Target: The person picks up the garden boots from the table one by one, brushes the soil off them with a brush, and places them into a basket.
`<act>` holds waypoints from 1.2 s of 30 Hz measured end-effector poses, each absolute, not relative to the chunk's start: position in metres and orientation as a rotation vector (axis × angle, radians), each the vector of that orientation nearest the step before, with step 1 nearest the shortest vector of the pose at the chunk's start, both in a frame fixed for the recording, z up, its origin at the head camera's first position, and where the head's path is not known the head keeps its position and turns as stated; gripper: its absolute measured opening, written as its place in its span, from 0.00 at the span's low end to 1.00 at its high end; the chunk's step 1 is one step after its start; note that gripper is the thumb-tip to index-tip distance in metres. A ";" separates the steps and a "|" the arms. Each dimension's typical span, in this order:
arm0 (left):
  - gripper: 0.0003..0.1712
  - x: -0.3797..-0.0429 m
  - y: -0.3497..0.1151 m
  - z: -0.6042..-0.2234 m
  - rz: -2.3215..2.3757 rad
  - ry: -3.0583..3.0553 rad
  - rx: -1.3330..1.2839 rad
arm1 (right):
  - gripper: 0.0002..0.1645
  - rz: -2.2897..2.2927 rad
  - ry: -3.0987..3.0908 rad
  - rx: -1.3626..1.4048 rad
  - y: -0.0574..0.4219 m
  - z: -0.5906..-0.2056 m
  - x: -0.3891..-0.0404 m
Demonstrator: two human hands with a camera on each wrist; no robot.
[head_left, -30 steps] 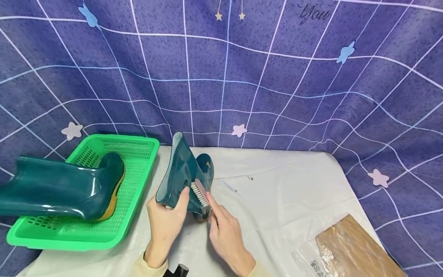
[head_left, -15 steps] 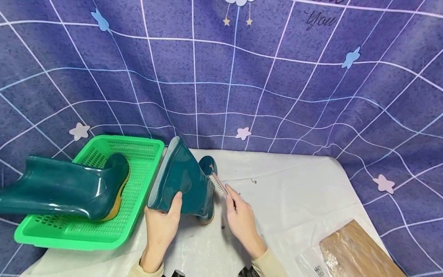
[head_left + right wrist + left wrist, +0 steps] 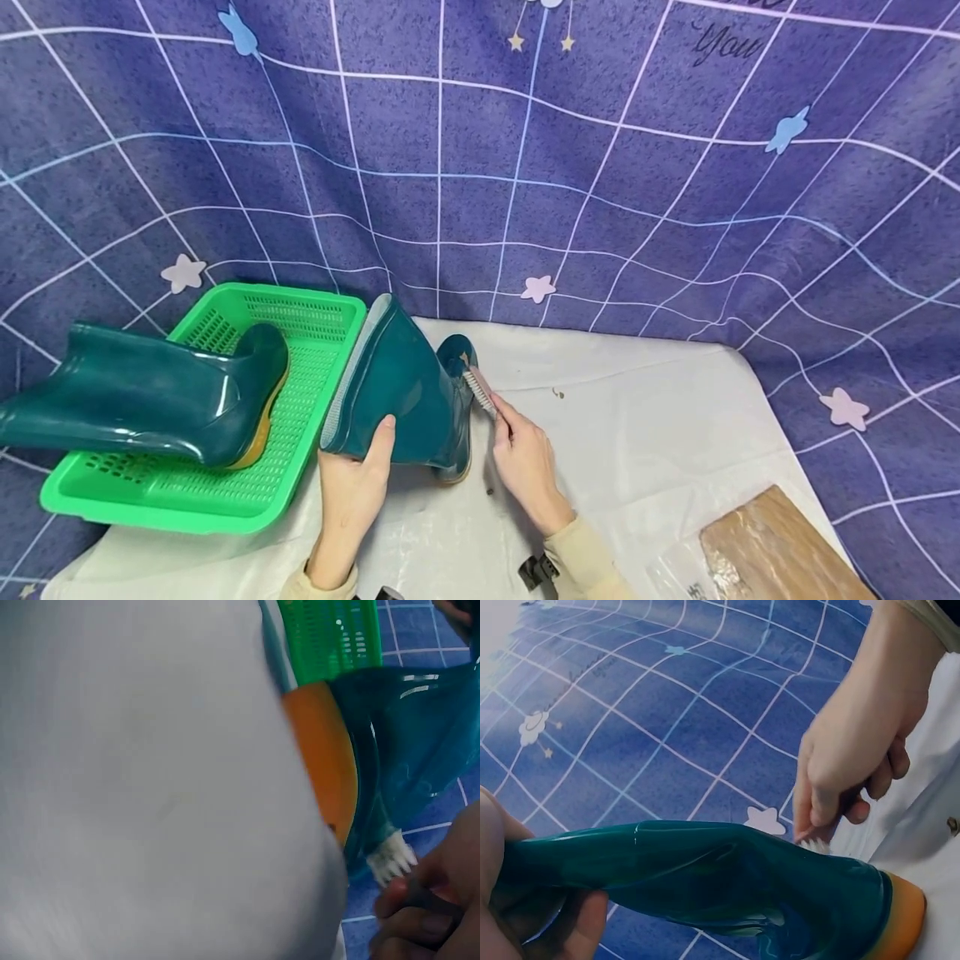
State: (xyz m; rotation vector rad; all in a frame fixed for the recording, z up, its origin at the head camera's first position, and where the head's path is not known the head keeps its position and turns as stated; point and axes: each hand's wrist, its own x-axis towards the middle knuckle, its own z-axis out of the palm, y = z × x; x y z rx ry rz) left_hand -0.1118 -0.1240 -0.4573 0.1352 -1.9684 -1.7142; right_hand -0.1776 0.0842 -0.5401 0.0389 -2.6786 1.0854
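Note:
A dark green rubber boot (image 3: 408,392) with an orange-tan sole (image 3: 326,754) leans on the table, its grey-lined opening turned to the left. My left hand (image 3: 352,492) grips the shaft at that opening, thumb laid on the outside. In my right hand (image 3: 525,467) I hold a small scrubbing brush (image 3: 480,390) with a pinkish back, its white bristles (image 3: 391,859) against the foot of the boot. A tan smear (image 3: 464,358) shows on the toe, just beyond the brush's tip. The left wrist view shows the bristles at the boot's upper surface.
Left of me stands a green plastic basket (image 3: 281,492) with a second green boot (image 3: 161,396) lying across it. A brown package in clear plastic (image 3: 780,542) lies at the front right. Small dirt crumbs (image 3: 558,393) dot the white-covered table (image 3: 637,400). Behind hangs a purple-blue curtain (image 3: 480,200).
The brush has moved from the boot's ankle side to the foot near the toe. My left hand has shifted its thumb back towards the opening, and the boot's shaft has turned slightly.

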 end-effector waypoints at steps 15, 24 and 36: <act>0.25 -0.112 -0.125 -0.460 -1.741 -1.969 0.169 | 0.23 0.995 -2.686 0.086 0.089 -0.541 -0.191; 0.25 -0.113 -0.125 -0.459 -1.740 -1.981 0.173 | 0.24 0.994 -2.593 0.166 0.090 -0.545 -0.197; 0.27 -0.111 -0.126 -0.458 -1.737 -2.021 0.220 | 0.24 1.026 -2.552 0.158 0.087 -0.547 -0.197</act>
